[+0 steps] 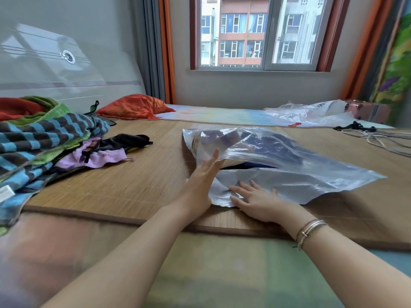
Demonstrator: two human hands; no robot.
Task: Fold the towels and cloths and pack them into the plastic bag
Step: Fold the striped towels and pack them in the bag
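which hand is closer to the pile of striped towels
Left. The left hand touches the plastic bag's left edge, on the side toward the striped towels; the right hand rests on the bag, farther right.

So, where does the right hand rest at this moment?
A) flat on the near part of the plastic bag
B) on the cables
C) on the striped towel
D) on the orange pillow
A: the right hand lies with straight fingers on the near part of the plastic bag, far from the towel pile.
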